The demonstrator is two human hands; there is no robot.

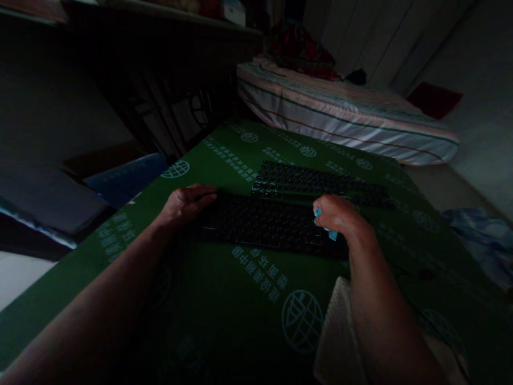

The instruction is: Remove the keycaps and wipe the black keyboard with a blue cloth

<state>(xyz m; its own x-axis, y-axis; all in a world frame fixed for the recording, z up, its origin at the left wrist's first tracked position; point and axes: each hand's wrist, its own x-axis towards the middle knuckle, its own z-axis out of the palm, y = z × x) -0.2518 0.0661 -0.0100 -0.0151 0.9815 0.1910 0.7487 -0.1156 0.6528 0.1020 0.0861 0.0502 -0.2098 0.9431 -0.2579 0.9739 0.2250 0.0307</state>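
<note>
A black keyboard (260, 224) lies on a green table cover (224, 299) printed with pale globe marks and writing. My left hand (186, 203) rests on the keyboard's left end, fingers curled over its edge. My right hand (340, 216) is closed around a small light-blue object (331, 232) at the keyboard's right end. A second black keyboard (320, 182) lies just behind the first one.
A pale folded cloth (336, 337) lies under my right forearm. A striped mattress (344, 115) with a red bundle (300, 48) lies beyond the table. A blue box (124, 176) and dark shelving (160, 91) stand to the left. The room is dim.
</note>
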